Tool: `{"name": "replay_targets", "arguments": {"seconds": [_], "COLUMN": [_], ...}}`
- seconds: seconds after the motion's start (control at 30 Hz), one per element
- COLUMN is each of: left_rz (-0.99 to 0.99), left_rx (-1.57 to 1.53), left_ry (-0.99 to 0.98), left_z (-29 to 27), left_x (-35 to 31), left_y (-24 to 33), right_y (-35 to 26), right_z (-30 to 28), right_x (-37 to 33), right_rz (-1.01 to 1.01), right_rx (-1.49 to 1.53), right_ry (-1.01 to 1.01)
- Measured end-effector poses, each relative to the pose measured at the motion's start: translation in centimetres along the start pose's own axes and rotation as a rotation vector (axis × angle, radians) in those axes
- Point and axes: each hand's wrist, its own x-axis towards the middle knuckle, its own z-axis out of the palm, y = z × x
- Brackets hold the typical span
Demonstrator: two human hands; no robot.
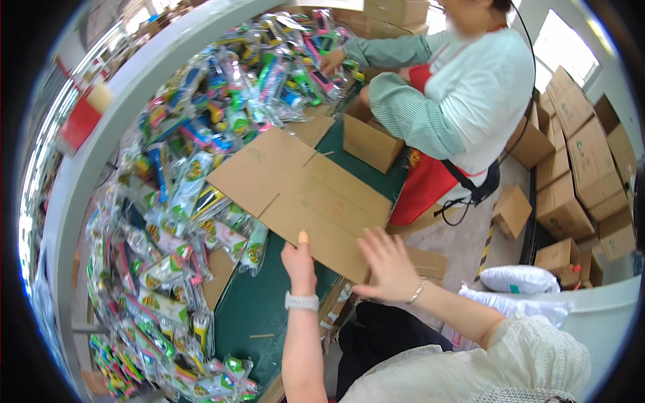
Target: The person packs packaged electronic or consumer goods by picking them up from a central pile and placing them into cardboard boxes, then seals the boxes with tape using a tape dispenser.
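Observation:
A flattened cardboard box lies slanted in front of me, flaps toward the far left. My left hand grips its near edge. The thumb, with an orange cover on its tip, lies over the board, and the other fingers are hidden below. At the box's near right corner, my right hand is open with fingers spread, slightly blurred. I cannot tell whether it touches the board. Under the box is a dark green tabletop. Many bagged, brightly coloured items are heaped to the left; their exact kind is unclear.
Across the table, a co-worker reaches into the heap beside an open carton. A grey curved frame borders the left side. Stacked cartons stand at the right, and white sacks lie near my right arm.

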Motion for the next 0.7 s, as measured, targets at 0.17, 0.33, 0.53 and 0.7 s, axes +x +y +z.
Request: {"name": "replay_targets", "arguments": {"seconds": [0.17,0.33,0.53,0.7], "left_rz": [0.168,0.923,0.66,0.695], "left_rx": [-0.323,-0.299,-0.111,-0.165], "left_ry": [0.046,0.834,1.024,1.016], "left_z": [-2.3,-13.3,-20.7,-20.5], "left_x": [-16.4,-24.4,-22.9,-22.3], "left_y": [4.1,3.7,0.1,-0.7], "right_y": [-6.5,-6.3,-7.3,-7.4], "right_z": [-5.5,-11.3,-4.7,-1.1], "right_x": [0.1,0.7,8.0,11.4], "right_rz": [-0.374,-0.934,-0.968,-0.815], "right_rx": [-0.134,0.083,0.071,0.431], "right_ry": [-0.046,-0.191,-0.921,-1.323]}}
